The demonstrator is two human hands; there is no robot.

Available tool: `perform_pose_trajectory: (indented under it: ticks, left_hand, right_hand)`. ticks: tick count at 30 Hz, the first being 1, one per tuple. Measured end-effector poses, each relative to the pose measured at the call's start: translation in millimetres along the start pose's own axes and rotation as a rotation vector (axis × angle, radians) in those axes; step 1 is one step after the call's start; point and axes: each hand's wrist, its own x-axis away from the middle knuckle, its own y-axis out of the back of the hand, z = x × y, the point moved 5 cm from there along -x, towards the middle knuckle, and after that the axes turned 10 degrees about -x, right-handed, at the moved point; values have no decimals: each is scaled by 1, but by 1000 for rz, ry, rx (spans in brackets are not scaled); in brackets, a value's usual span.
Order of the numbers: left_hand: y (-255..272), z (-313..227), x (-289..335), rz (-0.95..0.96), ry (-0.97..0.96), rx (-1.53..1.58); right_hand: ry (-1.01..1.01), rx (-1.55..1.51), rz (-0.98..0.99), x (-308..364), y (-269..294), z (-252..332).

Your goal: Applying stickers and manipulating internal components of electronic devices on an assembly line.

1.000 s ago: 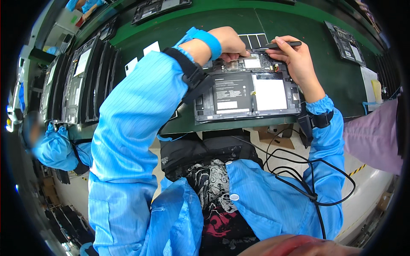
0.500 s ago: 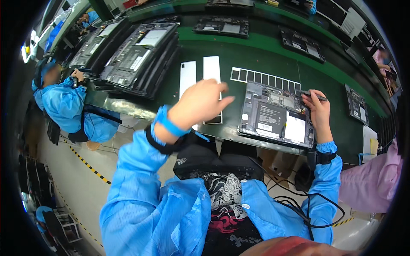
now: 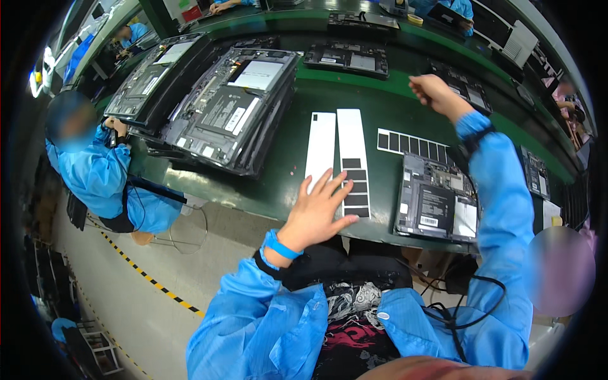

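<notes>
Left hand on the sticker strips, right hand raised over the green bench.

The long white backing strip with black rectangular pads (image 3: 354,166) lies on the green work table (image 3: 285,177); the left hand (image 3: 318,211) rests fingers spread at its lower end. The right hand (image 3: 430,90), loosely curled and empty, hovers beyond the opened grey laptop base (image 3: 436,204). A stack of opened laptops (image 3: 229,113) sits well left.

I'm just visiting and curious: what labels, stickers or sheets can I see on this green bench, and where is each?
Two long white backing strips: bench centre, side by side; the right one carries black rectangular pads near the left hand.
Row of black rectangular stickers on a white strip: right of them, lying crosswise.
White rectangular labels on the opened grey device: near edge, under the right forearm.
Large white sheet inside the stacked open devices: far left.
</notes>
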Motion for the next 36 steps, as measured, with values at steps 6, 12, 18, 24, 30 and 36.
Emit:
perform_pose_trajectory:
  ticks: [6,12,18,24,30,36]
  left_hand:
    - [1,1,3,-33,35,48]
    - [0,5,4,-24,40,84]
    - [2,6,4,-13,54,93]
    - [6,8,0,-132,50,214]
    - [42,22,42,-753,66,313]
    - [112,38,39,-1102,141,406]
  right_hand:
    - [-20,131,-280,-125,-38,-5]
    - [-90,244,-168,-148,-73,4]
    - [-101,-136,-311,-152,-89,14]
    - [239,-301,-452,-107,-52,46]
    - [371,-454,-384,4,1,92]
    - [330,-517,-34,78,-4,102]
